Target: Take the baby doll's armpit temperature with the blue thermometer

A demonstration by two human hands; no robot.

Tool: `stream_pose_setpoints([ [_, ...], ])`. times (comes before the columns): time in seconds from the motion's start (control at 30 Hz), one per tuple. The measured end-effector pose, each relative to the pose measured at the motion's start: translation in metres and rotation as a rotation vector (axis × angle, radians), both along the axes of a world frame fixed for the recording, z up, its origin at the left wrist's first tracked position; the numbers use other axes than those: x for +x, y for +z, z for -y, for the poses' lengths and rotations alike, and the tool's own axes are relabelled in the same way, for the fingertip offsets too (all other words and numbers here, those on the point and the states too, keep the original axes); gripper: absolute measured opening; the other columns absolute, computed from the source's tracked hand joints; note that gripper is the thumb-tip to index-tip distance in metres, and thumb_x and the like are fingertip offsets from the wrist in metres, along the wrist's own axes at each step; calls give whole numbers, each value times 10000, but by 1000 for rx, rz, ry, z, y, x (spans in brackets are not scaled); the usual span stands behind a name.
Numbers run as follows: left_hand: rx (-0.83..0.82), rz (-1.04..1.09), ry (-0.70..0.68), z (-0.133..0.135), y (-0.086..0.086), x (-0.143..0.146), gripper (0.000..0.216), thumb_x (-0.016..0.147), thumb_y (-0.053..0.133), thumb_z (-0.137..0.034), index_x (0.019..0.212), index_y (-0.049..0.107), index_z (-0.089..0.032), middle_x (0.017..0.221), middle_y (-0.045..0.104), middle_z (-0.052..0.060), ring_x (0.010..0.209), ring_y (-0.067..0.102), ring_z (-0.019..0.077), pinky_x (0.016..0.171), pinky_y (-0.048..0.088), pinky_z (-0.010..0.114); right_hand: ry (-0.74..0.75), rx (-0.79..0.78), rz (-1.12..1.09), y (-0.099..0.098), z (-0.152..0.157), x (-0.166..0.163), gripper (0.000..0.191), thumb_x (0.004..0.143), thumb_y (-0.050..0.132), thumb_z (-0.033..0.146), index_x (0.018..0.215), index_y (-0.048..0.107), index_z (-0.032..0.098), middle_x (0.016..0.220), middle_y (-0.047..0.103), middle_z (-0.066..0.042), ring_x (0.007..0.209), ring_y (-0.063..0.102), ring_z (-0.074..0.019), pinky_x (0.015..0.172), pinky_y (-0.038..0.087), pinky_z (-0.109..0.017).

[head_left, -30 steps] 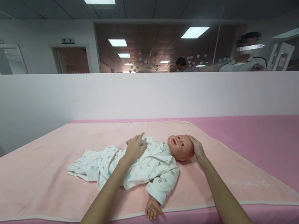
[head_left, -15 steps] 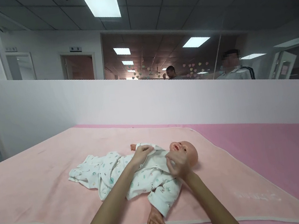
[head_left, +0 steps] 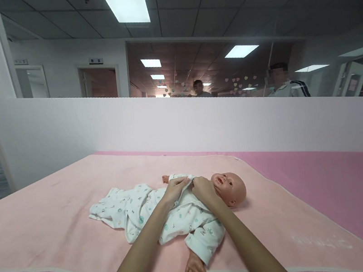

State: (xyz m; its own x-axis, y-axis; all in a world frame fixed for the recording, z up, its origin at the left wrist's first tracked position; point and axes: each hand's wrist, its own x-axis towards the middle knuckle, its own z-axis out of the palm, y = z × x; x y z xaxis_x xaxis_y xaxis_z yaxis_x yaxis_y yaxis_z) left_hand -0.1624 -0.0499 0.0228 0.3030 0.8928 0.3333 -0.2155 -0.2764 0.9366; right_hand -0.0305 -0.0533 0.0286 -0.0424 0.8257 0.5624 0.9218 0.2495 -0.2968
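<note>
Both hands, left hand [head_left: 176, 188] and right hand [head_left: 203, 189], pinch the soft white printed cotton romper [head_left: 176, 212] at its collar (thin, floppy cloth, probably best gripped there), beside the plastic baby doll's head [head_left: 231, 188].

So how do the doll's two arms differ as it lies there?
The near arm stretches toward the mat's front edge, its bare hand lying open beyond the cuff. The far arm points at the partition, with only a small bit of hand past its cuff, and the person's left hand and right hand grip the garment beside it. Both wear the same printed white sleeves.
</note>
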Motion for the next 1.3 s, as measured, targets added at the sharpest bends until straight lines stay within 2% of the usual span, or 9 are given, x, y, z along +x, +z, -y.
stream_pose_setpoints([
  [0.13,74,-44,23,-3,-4,0,346,697,556,-445,761,657,-120,741,629,34,721,525,147,665,376,248,-15,17,11,2,17,4,247,752,389,191,675,621,156,654,627,-93,610,553,-158,572,352,-252],
  [0.3,302,-339,66,0,-8,4,333,728,519,-433,847,675,-165,853,661,43,813,561,187,700,389,256,-85,242,-345,15,45,30,230,729,419,285,696,618,172,672,629,-47,627,544,-148,619,379,-243],
  [0.43,467,-482,-8,12,-3,5,306,744,504,-410,924,661,-219,938,657,32,871,570,188,776,390,260,-114,252,-538,39,59,49,187,669,470,304,634,600,175,576,588,-8,541,506,-124,535,358,-218],
  [0.53,367,-404,-106,14,0,4,329,737,512,-425,896,669,-183,924,660,58,890,573,198,800,401,271,-78,290,-713,55,61,54,167,654,486,295,650,592,166,582,574,1,530,499,-109,522,364,-208],
  [0.63,195,-176,-131,8,0,2,363,751,487,-441,837,671,-141,960,646,87,979,540,208,888,367,295,90,232,-919,56,51,47,180,663,502,320,682,578,158,531,524,18,446,456,-89,474,372,-210],
  [0.73,-22,142,-36,-2,-3,-2,422,762,446,-477,949,616,-139,791,663,69,877,573,181,888,373,325,328,40,-1069,41,34,34,193,658,537,347,729,566,169,592,538,22,424,456,-79,426,379,-208],
  [0.83,-196,376,73,-9,-5,-5,429,720,510,-482,952,589,-130,634,611,30,696,576,131,792,427,288,447,-106,-1143,19,19,22,220,639,577,348,763,564,166,669,571,3,458,491,-83,420,397,-205],
  [1.0,-212,430,113,-10,-7,-7,351,663,608,-409,869,603,-125,631,552,8,597,522,79,661,440,221,497,-163,-1266,-5,8,17,272,614,619,366,770,552,154,660,576,-1,435,486,-75,392,384,-199],
  [1.3,-264,430,88,-12,-10,-10,252,679,574,-314,843,606,-125,606,530,-6,593,516,68,675,436,211,495,-171,-1304,-9,11,19,286,606,636,329,817,563,150,719,606,-17,467,498,-71,428,405,-200],
])
